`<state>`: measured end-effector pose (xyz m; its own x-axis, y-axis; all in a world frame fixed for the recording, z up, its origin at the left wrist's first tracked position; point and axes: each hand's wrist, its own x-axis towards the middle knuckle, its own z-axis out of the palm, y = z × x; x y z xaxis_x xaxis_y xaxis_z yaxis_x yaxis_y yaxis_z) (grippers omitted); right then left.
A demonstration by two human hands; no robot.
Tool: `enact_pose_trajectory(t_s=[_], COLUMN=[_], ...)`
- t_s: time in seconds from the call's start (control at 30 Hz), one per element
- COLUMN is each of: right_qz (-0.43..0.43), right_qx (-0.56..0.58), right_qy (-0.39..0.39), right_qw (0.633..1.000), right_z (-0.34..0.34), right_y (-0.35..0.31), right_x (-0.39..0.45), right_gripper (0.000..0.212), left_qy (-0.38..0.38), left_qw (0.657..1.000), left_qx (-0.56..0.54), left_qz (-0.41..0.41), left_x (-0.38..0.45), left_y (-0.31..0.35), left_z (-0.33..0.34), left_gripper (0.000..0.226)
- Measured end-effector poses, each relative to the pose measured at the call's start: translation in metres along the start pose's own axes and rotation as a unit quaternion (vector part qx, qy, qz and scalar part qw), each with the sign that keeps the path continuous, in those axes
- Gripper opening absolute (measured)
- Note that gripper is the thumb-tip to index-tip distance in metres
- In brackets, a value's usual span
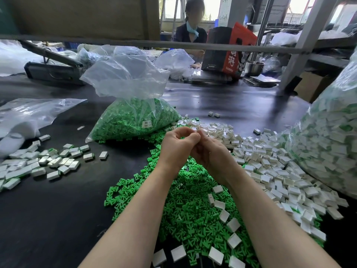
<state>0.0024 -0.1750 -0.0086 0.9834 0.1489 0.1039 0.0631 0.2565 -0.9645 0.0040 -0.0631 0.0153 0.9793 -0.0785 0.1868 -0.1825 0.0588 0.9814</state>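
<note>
In the middle of the frame the left hand (pixel 178 146) and the right hand (pixel 210 151) meet, knuckles touching, fingers of both curled inward toward each other; whatever sits between the fingertips is hidden, so I cannot tell if either hand grips a piece. Directly below them and toward the bottom centre spreads the heap of green pieces (pixel 193 209); the white housings (pixel 270 161) lie just right of the hands and run down to the lower right, the two heaps overlapping under the right forearm.

A clear bag of green parts (pixel 133 120) stands just up-left of the hands, its foot touching the green heap; a large bulging bag (pixel 328 142) fills the right edge and presses on the white heap. At the left edge lies a smaller pile of white blocks (pixel 38 163), well apart. The black table (pixel 58 219) shows bare in the lower left and beyond the heaps at upper centre; a grey bar (pixel 173 45) crosses the top.
</note>
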Motion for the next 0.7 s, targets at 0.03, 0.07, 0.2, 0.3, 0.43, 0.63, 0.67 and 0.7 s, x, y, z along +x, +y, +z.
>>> enact_pose_trajectory(t_s=[0.03,0.07,0.2,0.3,0.43,0.63,0.67,0.7], right_qz=[0.002,0.002,-0.008,-0.008,-0.013,0.019,0.021,0.019], right_qx=[-0.003,-0.007,-0.015,-0.016,-0.018,-0.016,-0.013,-0.007], right_qy=[0.002,0.003,-0.002,0.005,0.007,-0.003,-0.006,-0.012], right_qw=[1.0,1.0,1.0,1.0,1.0,1.0,1.0,1.0], right_z=[-0.0003,-0.0003,-0.001,-0.0014,-0.0014,0.0007,-0.0018,-0.0044], right_y=[-0.0001,-0.0005,-0.0002,0.001,0.0027,-0.0013,-0.0016,-0.0022], right_x=[-0.0003,-0.0006,-0.0018,-0.0023,-0.0015,0.0001,0.0003,0.0], right_gripper=[0.066,0.07,0.077,0.069,0.03,0.076,0.078,0.074], left_qy=[0.0,0.001,0.004,0.01,0.023,0.0,-0.009,-0.018], left_qw=[1.0,1.0,1.0,0.999,0.999,1.0,0.999,0.997], left_qx=[0.003,0.006,0.022,0.036,0.043,-0.02,-0.042,-0.06], left_qz=[0.001,0.002,0.006,0.006,0.007,-0.008,-0.02,-0.037], left_x=[-0.0004,-0.0008,-0.0022,-0.0031,-0.0028,0.0021,0.0033,0.0045], left_y=[0.0,0.0001,0.0012,0.0015,0.0021,-0.0015,-0.0019,-0.0024], left_z=[-0.0002,-0.0001,0.0006,0.0015,0.0028,-0.0042,-0.0056,-0.0071], left_gripper=[0.012,0.012,0.012,0.016,0.017,0.021,0.025,0.028])
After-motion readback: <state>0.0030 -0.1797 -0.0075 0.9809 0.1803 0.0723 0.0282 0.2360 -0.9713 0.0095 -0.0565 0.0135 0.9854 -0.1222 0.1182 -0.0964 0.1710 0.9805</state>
